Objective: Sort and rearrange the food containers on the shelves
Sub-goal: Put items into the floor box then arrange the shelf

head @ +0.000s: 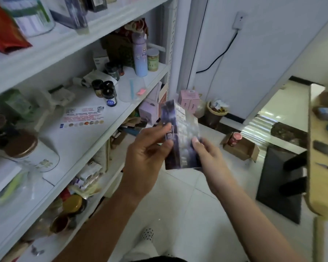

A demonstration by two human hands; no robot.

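A tall purple and white printed box is held upright in front of me, out over the floor to the right of the white shelves. My left hand grips its left side with thumb and fingers. My right hand holds its lower right edge from behind. On the middle shelf stand several small dark jars, a lilac bottle and a green-labelled jar. A brown-lidded jar lies on its side at the left.
The top shelf carries a tin, a red bag and a purple box. Jars and packets crowd the lower shelf. On the floor are a cardboard box with a pink can, pink boxes and a bin. A wooden table edge is at the right.
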